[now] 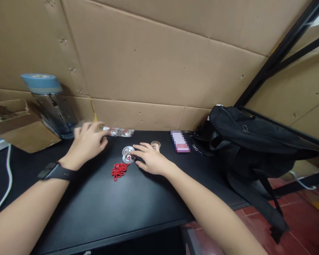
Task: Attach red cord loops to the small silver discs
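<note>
Presently, overlapping discs (128, 158) lie between the spread right hand (150, 159) and left hand (86, 143), its grip unclear

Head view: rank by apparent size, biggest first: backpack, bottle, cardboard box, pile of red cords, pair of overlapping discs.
1. Backpack
2. Bottle and cardboard box: too alike to rank
3. Pile of red cords and pair of overlapping discs: also too close, discs partly covered

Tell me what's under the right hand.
The right hand partly covers two overlapping discs and a third disc. The table shows around it. Anything beneath the palm is hidden.
</note>
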A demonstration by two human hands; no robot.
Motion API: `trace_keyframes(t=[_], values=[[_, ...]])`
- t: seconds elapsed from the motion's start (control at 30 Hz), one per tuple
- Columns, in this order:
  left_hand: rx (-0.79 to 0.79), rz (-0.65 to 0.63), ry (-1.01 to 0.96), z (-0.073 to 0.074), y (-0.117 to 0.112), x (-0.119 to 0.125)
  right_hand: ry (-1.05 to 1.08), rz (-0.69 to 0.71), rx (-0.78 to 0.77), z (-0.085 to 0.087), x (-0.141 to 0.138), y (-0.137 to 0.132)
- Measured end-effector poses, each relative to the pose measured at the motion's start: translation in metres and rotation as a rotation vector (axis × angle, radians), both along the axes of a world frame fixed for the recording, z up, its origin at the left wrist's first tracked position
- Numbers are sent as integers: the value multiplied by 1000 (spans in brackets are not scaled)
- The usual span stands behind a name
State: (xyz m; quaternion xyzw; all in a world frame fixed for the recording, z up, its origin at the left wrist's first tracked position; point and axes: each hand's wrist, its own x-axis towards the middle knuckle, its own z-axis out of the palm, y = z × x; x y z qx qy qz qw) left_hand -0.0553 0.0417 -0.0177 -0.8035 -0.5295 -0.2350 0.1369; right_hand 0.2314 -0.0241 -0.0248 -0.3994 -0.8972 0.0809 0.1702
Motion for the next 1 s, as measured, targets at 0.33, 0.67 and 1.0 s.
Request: trace_keyframes(t=[0.33,0.67,1.0], values=[[-360,-531,30,-2,-14,31,1,-12,5,-3,-1,3],[-309,-465,-39,-16,-10,32,42,28,41,-2,-5,3],[-388,-397,-172,-15,-14,39,37,22,53,2,-6,4]])
